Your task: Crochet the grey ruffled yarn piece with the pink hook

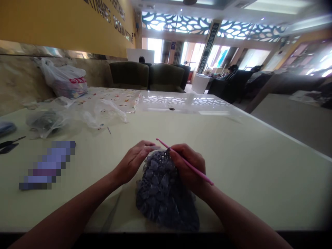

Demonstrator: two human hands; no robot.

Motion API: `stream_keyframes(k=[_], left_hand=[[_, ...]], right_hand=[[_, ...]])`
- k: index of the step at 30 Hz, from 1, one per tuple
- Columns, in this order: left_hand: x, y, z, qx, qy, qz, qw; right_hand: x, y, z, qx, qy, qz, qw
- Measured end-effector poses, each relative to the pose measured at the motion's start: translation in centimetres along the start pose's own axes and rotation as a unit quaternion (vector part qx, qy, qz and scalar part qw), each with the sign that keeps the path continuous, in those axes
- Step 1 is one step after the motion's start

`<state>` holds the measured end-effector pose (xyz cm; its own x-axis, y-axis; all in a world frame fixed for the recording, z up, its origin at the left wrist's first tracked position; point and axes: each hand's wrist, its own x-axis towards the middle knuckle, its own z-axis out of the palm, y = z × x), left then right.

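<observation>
A: Left hand (pixel 133 159) and right hand (pixel 190 160): what is their state?

B: The right is closed around the pink hook (pixel 197 170), its tip pointing up and left. The left has its fingers close together at the piece's top edge; whether they pinch it cannot be told.

A: Where is the piece (pixel 158 190)?

B: Between the forearms, at the near edge of the table (pixel 246 166). It is dark blue-grey, with ruffled, slightly shiny lobes.

A: How is it expected to handle?

B: Probably light and soft, sagging if unsupported. The sheen suggests some slip. The loose lobes may snag. Take hold at the top edge, beside the hook; avoid pulling single lobes.

A: The surface?

B: Pale, smooth and glossy at the far end. A clear bag (pixel 49 122) lies at left; behind it, a full carrier bag (pixel 67 83) stands by the wall.

A: The room?

B: Dark chairs (pixel 129 74) stand beyond the table, before bright windows (pixel 155 46) under a patterned screen (pixel 176 22).
</observation>
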<state>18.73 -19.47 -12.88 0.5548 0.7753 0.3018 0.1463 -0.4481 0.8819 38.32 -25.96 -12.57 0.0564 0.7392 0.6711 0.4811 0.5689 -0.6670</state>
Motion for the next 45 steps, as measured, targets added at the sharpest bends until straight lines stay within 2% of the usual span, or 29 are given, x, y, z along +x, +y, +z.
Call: stream_keyframes(k=[2, 4, 6, 7, 10, 13, 15, 17, 21, 24, 28, 30, 32, 37, 39, 41, 45], left_hand=[[0.4, -0.6, -0.4, 0.113, 0.069, -0.018, 0.991], [0.5, -0.7, -0.4, 0.109, 0.105, -0.05, 0.987], [0.3, -0.2, 0.1, -0.024, 0.106, -0.092, 0.99], [0.1, 0.1, 0.4, -0.109, 0.102, -0.115, 0.982], [-0.3, 1.1, 1.3, -0.31, 0.079, -0.177, 0.931], [-0.4, 1.4, 1.5, -0.416, 0.064, -0.218, 0.88], [-0.2, 1.2, 1.3, -0.448, 0.075, -0.22, 0.864], [-0.1, 1.0, 0.9, -0.438, 0.086, -0.2, 0.872], [0.0, 0.7, 0.5, -0.349, 0.096, -0.119, 0.925], [0.0, 0.6, 0.4, -0.277, 0.13, -0.089, 0.948], [0.0, 0.3, 0.0, -0.198, 0.205, -0.123, 0.951], [0.0, 0.3, -0.2, -0.216, 0.222, -0.121, 0.943], [0.0, 0.5, -0.4, -0.266, 0.186, -0.122, 0.938], [-0.4, 1.3, -0.3, -0.316, -0.031, -0.092, 0.944], [-0.6, 1.4, -0.3, -0.303, -0.083, -0.087, 0.945], [-0.7, 1.5, -0.4, -0.285, -0.105, -0.106, 0.947], [-0.8, 1.5, -0.1, -0.239, -0.096, -0.143, 0.956]], right_hand=[[0.2, -0.1, -0.2, 0.012, 0.006, 0.008, 1.0], [0.2, -0.1, -0.2, 0.018, -0.007, 0.005, 1.0], [0.1, 0.0, 0.0, 0.023, -0.025, -0.001, 0.999], [0.0, 0.1, 0.1, 0.026, -0.034, -0.006, 0.999], [-0.4, 0.2, 0.4, 0.035, -0.049, -0.021, 0.998], [-0.4, 0.3, 0.5, 0.034, -0.044, -0.019, 0.998], [-0.3, 0.3, 0.4, 0.037, -0.036, -0.009, 0.999], [-0.2, 0.3, 0.2, 0.044, -0.031, -0.004, 0.999], [0.0, 0.2, 0.1, 0.041, -0.026, -0.004, 0.999], [0.1, 0.1, 0.0, 0.04, -0.025, -0.005, 0.999], [0.1, 0.2, 0.0, 0.042, -0.009, -0.001, 0.999], [0.1, 0.3, -0.1, 0.042, -0.01, -0.005, 0.999], [0.1, 0.4, -0.1, 0.042, -0.018, -0.012, 0.999], [0.3, 0.4, -0.2, 0.038, -0.042, -0.038, 0.998], [0.3, 0.6, -0.2, 0.023, -0.061, -0.056, 0.996], [0.4, 0.8, -0.2, 0.001, -0.084, -0.082, 0.993], [0.5, 1.2, 0.1, -0.02, -0.109, -0.138, 0.984]])
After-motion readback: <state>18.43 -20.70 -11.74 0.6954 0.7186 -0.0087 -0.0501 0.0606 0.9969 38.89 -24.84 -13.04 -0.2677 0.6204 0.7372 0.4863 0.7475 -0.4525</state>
